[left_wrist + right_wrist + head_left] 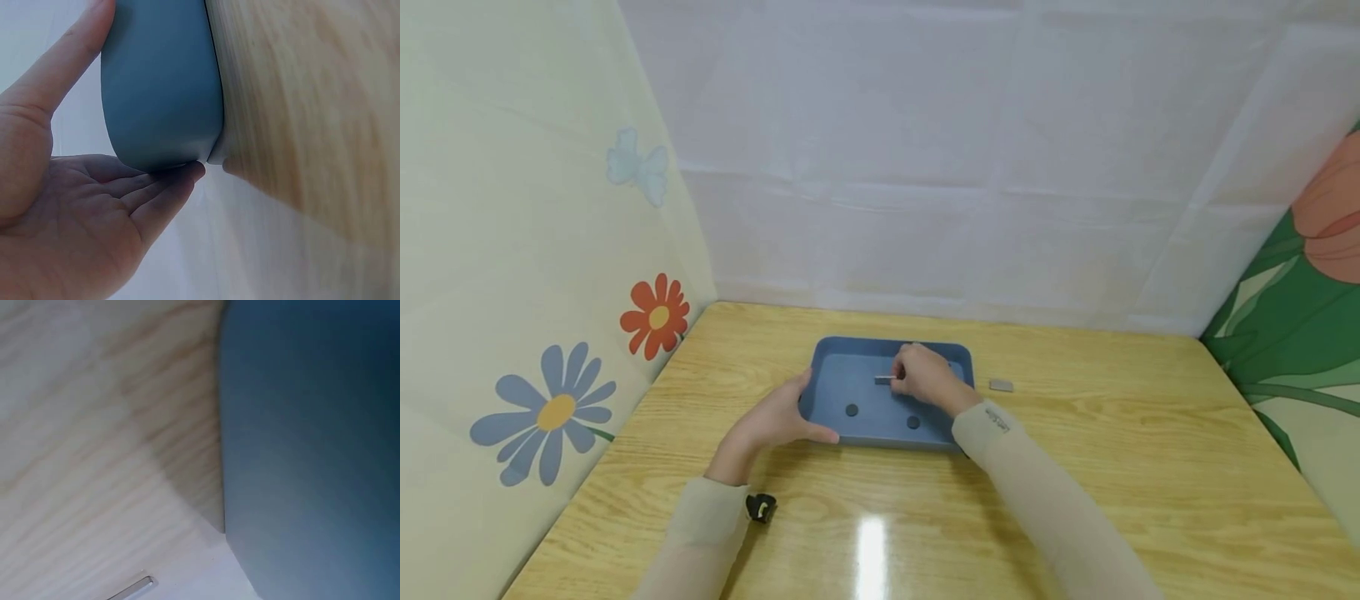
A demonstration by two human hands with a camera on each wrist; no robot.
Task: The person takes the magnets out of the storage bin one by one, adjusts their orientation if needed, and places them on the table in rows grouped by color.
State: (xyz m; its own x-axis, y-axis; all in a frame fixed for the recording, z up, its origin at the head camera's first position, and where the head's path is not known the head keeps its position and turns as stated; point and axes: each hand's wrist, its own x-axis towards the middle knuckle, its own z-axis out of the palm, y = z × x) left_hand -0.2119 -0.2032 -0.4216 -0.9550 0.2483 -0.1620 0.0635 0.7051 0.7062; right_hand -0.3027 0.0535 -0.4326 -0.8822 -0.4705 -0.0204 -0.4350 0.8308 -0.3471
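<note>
A shallow blue rectangular tray sits on the wooden table. My left hand grips its near left corner, thumb along the front wall and fingers against the left side; the left wrist view shows the fingertips low on the tray wall. Over the tray's inside, my right hand pinches a small flat grey rectangular piece between thumb and fingers. Two small dark round discs lie on the tray floor, one disc at left and another disc nearer the front right.
Just right of the tray, a small grey rectangular piece lies on the table. A white sheet hangs behind the table, and flower-printed cloth stands at both sides. A small black object is at the left cuff.
</note>
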